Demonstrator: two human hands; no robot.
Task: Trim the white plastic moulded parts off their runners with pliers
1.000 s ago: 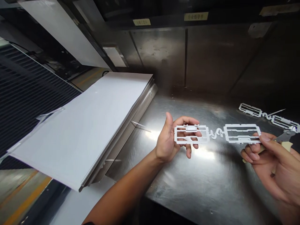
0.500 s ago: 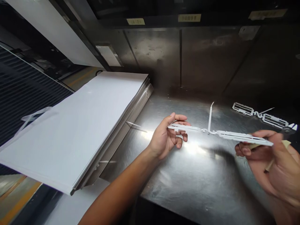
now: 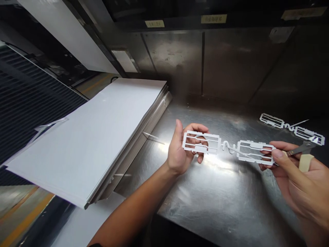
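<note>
Two slotted white rectangles joined by a wavy runner make up a white moulded plastic piece (image 3: 202, 148). My right hand (image 3: 300, 181) pinches its right end between thumb and fingers. A pair of side cutters (image 3: 304, 148) with pale yellow handles is also tucked in that hand, its jaws pointing away. My left hand (image 3: 180, 151) is at the piece's left end, fingers loosely curled behind it and the thumb raised clear. A second, similar white plastic piece (image 3: 305, 133) lies on the metal table beyond my right hand.
A stack topped with large white sheets (image 3: 110, 123) stands on the left of the steel table (image 3: 195, 206). Thin white slivers stick out from its side. Clear plastic film (image 3: 48, 127) lies on its left edge. A metal back panel (image 3: 177, 61) with labels above closes the far side.
The plastic piece has turned from edge-on to show its broad face, and its upright sprue now lies across it. My left thumb has lifted away. The cutters in my right hand show more clearly.
</note>
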